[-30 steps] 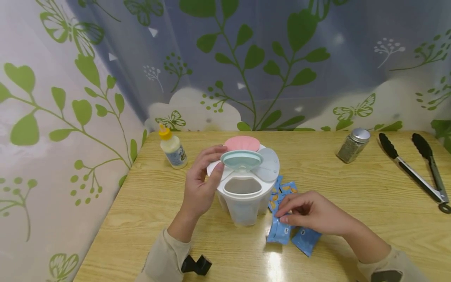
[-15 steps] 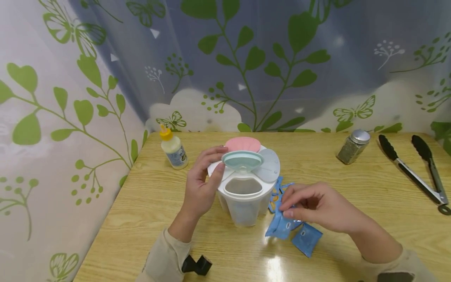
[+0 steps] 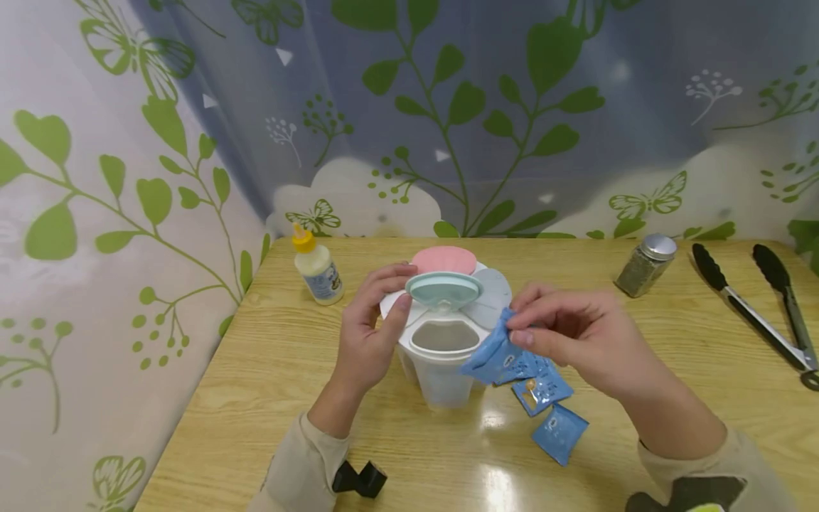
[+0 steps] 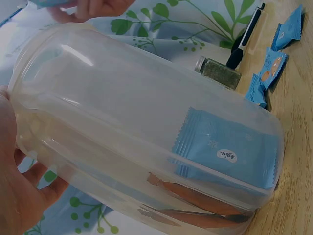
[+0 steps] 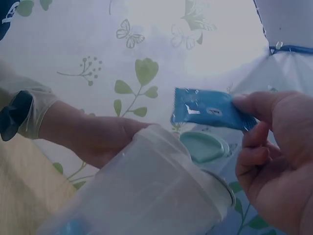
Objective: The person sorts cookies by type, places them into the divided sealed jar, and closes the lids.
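A translucent snack container (image 3: 443,380) with a white lid stands mid-table; its mint-green flap (image 3: 444,290) is raised above an open front hole. My left hand (image 3: 370,334) grips the lid's left edge, thumb on top. Between thumb and fingers, my right hand (image 3: 589,341) pinches a blue snack packet (image 3: 489,358) at the right of that hole, above the table. Through the wall in the left wrist view, another blue packet (image 4: 227,147) lies at the bottom, beside slim brown-orange pieces (image 4: 200,196) in the neighbouring compartment. Loose blue packets (image 3: 560,432) lie on the table right of the container.
A yellow-capped bottle (image 3: 318,274) stands back left. Toward the back right are a glass jar of dried herbs (image 3: 645,267) and spread black-tipped tongs (image 3: 761,320). A leaf-print curtain (image 3: 409,142) hangs behind the wooden table (image 3: 256,398).
My right hand has picked a blue packet from the loose ones and lifted it up toward the container's hole. My left hand keeps its grip on the lid.
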The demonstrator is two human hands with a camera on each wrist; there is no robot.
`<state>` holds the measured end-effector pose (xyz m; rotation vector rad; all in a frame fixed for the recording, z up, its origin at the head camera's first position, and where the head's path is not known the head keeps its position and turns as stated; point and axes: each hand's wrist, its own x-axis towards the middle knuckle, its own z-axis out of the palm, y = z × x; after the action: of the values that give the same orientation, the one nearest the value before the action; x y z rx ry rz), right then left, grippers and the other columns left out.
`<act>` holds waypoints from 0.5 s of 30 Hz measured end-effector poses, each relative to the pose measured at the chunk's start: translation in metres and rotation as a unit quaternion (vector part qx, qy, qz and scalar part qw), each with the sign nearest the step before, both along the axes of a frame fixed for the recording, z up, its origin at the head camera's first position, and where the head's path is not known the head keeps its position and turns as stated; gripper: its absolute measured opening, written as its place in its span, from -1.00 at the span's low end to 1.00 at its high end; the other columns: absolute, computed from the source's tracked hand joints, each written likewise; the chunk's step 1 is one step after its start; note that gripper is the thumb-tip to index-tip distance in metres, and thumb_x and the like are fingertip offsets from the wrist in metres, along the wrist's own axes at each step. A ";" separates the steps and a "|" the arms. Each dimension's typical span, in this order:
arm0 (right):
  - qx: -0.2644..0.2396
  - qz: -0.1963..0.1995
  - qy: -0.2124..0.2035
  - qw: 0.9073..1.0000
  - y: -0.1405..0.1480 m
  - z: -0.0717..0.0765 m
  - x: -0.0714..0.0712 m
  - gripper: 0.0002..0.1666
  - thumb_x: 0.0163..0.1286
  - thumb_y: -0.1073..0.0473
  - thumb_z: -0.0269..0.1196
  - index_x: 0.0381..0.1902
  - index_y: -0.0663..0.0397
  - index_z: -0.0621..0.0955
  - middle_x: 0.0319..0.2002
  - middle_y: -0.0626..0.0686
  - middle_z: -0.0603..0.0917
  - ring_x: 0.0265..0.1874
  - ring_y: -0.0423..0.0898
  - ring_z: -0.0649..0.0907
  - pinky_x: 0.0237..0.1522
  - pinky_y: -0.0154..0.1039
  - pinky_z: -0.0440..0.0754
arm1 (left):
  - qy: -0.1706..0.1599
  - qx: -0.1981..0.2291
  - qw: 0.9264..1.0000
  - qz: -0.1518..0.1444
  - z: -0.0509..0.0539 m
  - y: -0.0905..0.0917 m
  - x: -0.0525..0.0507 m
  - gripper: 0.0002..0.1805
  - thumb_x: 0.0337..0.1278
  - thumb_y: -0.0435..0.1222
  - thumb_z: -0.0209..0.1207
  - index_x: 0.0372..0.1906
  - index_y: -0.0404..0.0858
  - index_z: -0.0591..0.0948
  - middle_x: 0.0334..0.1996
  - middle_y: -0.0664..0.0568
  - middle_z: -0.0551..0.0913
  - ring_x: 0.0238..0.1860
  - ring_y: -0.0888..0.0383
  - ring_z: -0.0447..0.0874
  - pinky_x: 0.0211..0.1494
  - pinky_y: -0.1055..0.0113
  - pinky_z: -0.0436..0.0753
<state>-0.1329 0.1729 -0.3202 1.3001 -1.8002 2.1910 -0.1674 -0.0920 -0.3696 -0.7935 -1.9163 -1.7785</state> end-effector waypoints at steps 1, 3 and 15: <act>-0.004 -0.019 -0.007 1.000 -0.003 0.003 0.001 -0.56 0.24 0.66 0.18 -0.10 0.15 0.74 -0.13 0.01 0.68 -0.47 -0.16 0.48 -0.69 -0.25 0.26 | 0.000 -0.001 1.000 0.000 0.000 0.000 0.000 -0.79 0.34 -0.40 0.09 -0.04 -0.44 0.61 0.15 -0.25 0.58 0.31 -0.01 0.49 0.29 0.28 0.56; -0.016 -0.053 -0.017 0.998 -0.010 0.008 0.001 -0.59 0.24 0.66 0.19 -0.13 0.18 0.75 -0.14 0.03 0.68 -0.41 -0.18 0.55 -0.70 -0.26 0.26 | 0.000 -0.004 1.000 0.001 0.001 0.000 0.001 -0.78 0.35 -0.40 0.09 -0.04 -0.43 0.61 0.15 -0.23 0.58 0.30 0.00 0.49 0.29 0.28 0.56; 0.071 -0.138 0.054 0.986 -0.034 0.017 0.000 -0.68 0.21 0.60 0.28 -0.21 0.17 0.75 -0.21 -0.01 0.74 -0.56 -0.23 0.51 -0.66 -0.32 0.38 | -0.005 -0.004 1.000 0.003 0.000 -0.001 0.001 -0.78 0.36 -0.39 0.08 -0.03 -0.43 0.61 0.15 -0.22 0.58 0.30 0.00 0.49 0.28 0.31 0.56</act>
<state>-0.1333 0.1388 -0.3029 1.0897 -1.9862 1.8456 -0.1664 -0.0926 -0.3692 -0.7823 -1.9314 -1.7768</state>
